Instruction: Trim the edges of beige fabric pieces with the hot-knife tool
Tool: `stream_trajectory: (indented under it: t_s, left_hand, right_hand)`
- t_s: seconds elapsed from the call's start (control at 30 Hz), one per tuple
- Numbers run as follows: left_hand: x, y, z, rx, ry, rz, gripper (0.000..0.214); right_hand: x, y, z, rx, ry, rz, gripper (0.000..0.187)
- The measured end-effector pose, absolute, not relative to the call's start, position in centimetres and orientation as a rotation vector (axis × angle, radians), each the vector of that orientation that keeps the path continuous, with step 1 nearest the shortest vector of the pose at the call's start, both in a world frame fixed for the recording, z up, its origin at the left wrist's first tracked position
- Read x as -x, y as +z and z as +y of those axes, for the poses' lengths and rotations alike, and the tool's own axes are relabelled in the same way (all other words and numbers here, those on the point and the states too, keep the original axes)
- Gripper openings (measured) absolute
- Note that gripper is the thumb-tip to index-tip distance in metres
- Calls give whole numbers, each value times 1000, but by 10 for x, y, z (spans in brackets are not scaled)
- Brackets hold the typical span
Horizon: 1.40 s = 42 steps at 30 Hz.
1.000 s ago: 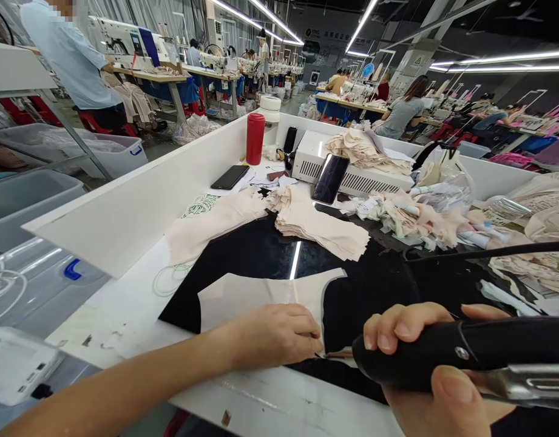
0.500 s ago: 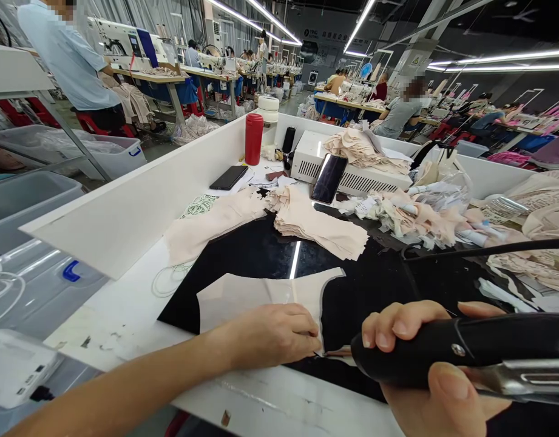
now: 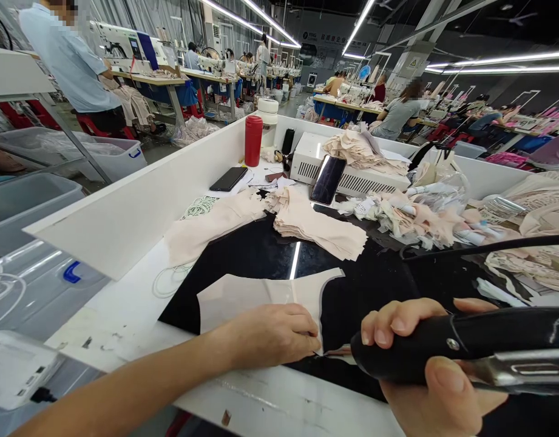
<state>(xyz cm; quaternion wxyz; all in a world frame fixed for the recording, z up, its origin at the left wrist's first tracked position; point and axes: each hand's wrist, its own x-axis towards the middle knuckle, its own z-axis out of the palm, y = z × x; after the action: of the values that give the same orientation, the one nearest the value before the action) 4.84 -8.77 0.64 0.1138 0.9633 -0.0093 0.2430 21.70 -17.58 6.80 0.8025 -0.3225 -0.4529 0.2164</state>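
Pressing beige fabric [image 3: 243,297] palm-down, left hand [image 3: 270,334] grasps nothing; right hand [image 3: 436,403], grip closed, holds black tool [image 3: 479,343].

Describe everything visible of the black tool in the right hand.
Glossy and plastic-looking, the black tool has a rounded nose, a small silver screw on its side and a metal strip underneath. It lies about level, nose pointing left at the edge of the pale fabric piece. The right hand wraps it, fingers over, thumb under.

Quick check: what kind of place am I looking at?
Probably a garment factory: rows of sewing machines behind, stacks of cut beige fabric on the bench, and the right hand gripping a black corded tool beside a fabric piece.
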Motion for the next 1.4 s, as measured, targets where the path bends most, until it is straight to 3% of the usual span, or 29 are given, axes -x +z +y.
stream_trajectory:
  t_s: [1.4]
  left_hand:
    - [-50, 5, -89, -2791, 758, -13, 16]
  right_hand:
    - [-212, 67, -173, 694, 437, -970, 40]
